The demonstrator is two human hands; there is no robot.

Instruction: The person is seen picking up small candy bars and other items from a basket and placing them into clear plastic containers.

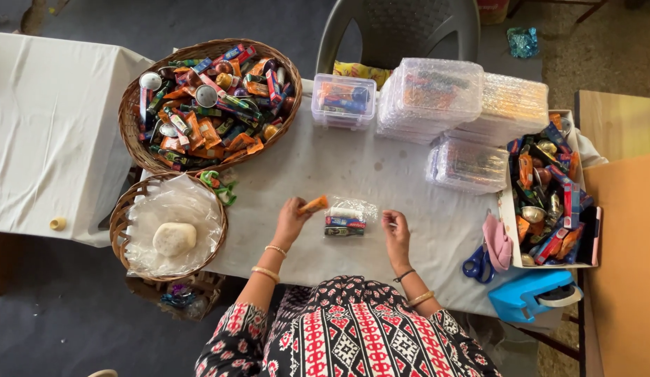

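My left hand (291, 218) holds a small orange packet (314, 204) just above the white-covered table (381, 174). Right beside it lies a clear plastic pouch (346, 217) with a few small tubes and packets inside. My right hand (396, 228) rests on the cloth at the pouch's right edge, fingers curled, pinching what looks like the pouch's edge; I cannot tell for sure. Both wrists wear bangles.
A large wicker basket (133, 132) of mixed small packets sits at the back left, a smaller basket (122, 216) with a pale round lump below it. Stacked clear boxes (437, 98) stand at the back. Right: a cardboard box (508, 223) of items, blue scissors (477, 264), a blue device (531, 293). A grey chair (402, 28) is behind.
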